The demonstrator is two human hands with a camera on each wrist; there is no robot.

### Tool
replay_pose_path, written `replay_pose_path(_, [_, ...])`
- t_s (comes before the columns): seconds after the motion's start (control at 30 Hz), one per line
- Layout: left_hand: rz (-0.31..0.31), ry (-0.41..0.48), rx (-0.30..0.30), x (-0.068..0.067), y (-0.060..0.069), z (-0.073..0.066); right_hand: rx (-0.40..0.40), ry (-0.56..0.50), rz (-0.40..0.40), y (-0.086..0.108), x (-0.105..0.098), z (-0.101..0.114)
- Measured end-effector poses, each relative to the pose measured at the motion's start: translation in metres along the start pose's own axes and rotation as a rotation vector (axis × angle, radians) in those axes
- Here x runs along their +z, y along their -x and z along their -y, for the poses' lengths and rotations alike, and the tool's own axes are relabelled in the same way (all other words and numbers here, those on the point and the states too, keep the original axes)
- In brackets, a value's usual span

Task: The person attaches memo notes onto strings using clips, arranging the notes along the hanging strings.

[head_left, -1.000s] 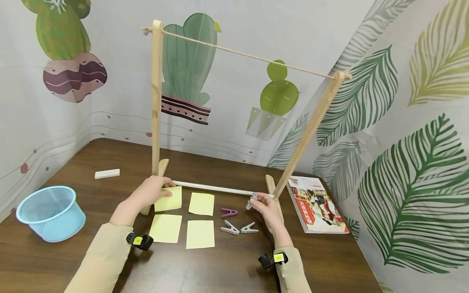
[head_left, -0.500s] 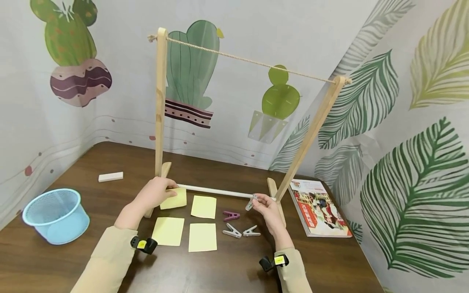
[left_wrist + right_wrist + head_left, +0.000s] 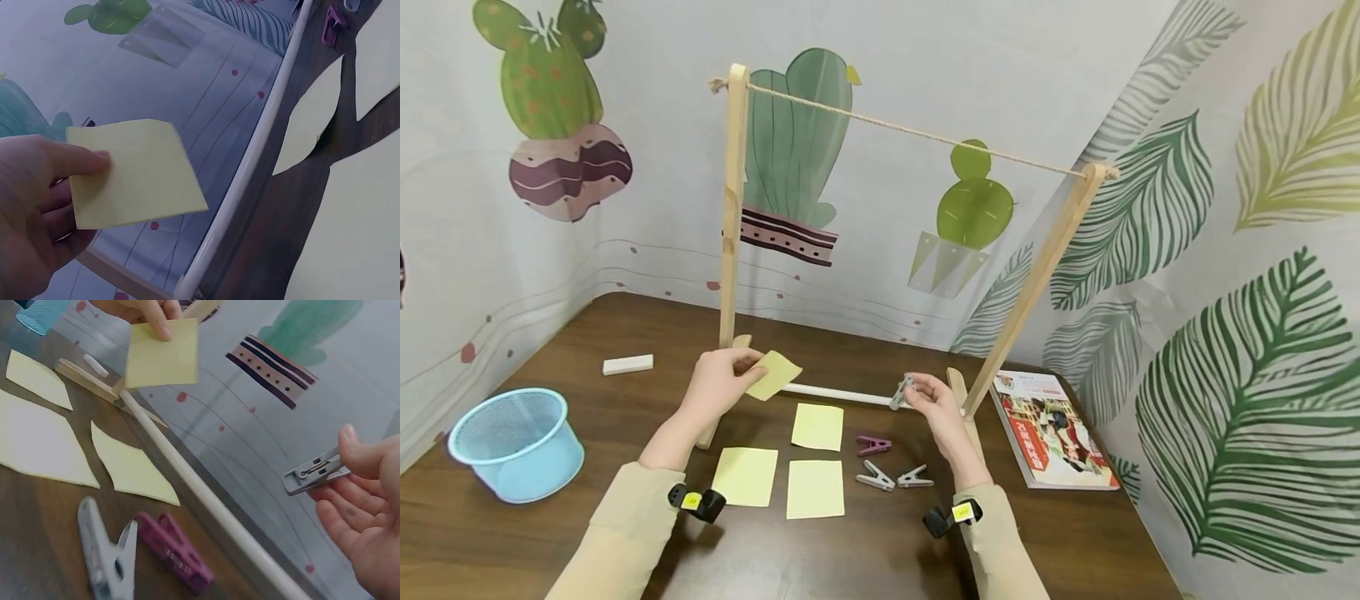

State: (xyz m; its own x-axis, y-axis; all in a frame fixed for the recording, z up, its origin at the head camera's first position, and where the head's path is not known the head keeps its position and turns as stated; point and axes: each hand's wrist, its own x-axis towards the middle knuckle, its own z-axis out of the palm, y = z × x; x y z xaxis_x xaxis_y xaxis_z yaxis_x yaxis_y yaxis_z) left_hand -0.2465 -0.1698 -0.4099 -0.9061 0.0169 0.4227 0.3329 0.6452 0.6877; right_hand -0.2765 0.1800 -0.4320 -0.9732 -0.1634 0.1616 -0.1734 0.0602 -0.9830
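Note:
My left hand (image 3: 721, 385) pinches a yellow sticky note (image 3: 775, 375) by its left edge, thumb on top, raised off the table near the left post. In the left wrist view the thumb presses the note's (image 3: 137, 175) near face. My right hand (image 3: 942, 408) pinches a grey clothespin (image 3: 902, 392) between thumb and fingers, above the white bar's right end. Three more yellow notes lie flat, one of them (image 3: 817, 427) just below the bar. A purple clothespin (image 3: 874, 446) and two grey clothespins (image 3: 876, 476) lie on the table right of the notes.
A wooden frame with a left post (image 3: 733, 208), a right post (image 3: 1037, 283), a top cord (image 3: 910, 130) and a low white bar (image 3: 842, 394) stands ahead. A blue mesh basket (image 3: 512, 458) and white block (image 3: 628, 364) are left; a book (image 3: 1052, 429) is right.
My left hand has lifted the sticky note off the table, turning it. The right hand has moved slightly up and left with the grey clothespin. The head view has shifted a little.

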Motion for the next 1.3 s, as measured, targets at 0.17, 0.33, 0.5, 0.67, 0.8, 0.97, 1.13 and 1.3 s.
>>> replay_pose_path(0.17, [-0.113,0.051,-0.021,-0.005,-0.003,-0.003,-0.058,-0.011,0.025,-0.018,0.01,0.022])
replay_pose_path(0.33, [-0.15,0.131,-0.046,-0.016,-0.005,-0.009,-0.126,0.036,0.081,-0.031,0.02,0.055])
replay_pose_path(0.5, [-0.142,0.147,-0.081,-0.03,-0.008,-0.019,-0.173,0.103,0.129,-0.047,0.031,0.091])
replay_pose_path(0.67, [-0.153,0.135,-0.07,-0.045,-0.014,-0.033,-0.246,0.132,0.141,-0.063,0.046,0.126])
replay_pose_path(0.8, [-0.202,0.119,-0.034,-0.052,-0.021,-0.041,-0.327,0.16,0.144,-0.072,0.059,0.153])
replay_pose_path(0.97, [-0.287,0.12,0.007,-0.065,-0.033,-0.054,-0.43,0.152,0.135,-0.082,0.072,0.181])
replay_pose_path(1.13, [-0.347,0.154,0.073,-0.08,-0.048,-0.073,-0.473,0.091,0.13,-0.088,0.084,0.209])
replay_pose_path(1.3, [-0.389,0.199,0.116,-0.091,-0.064,-0.091,-0.483,0.026,0.131,-0.094,0.099,0.235])
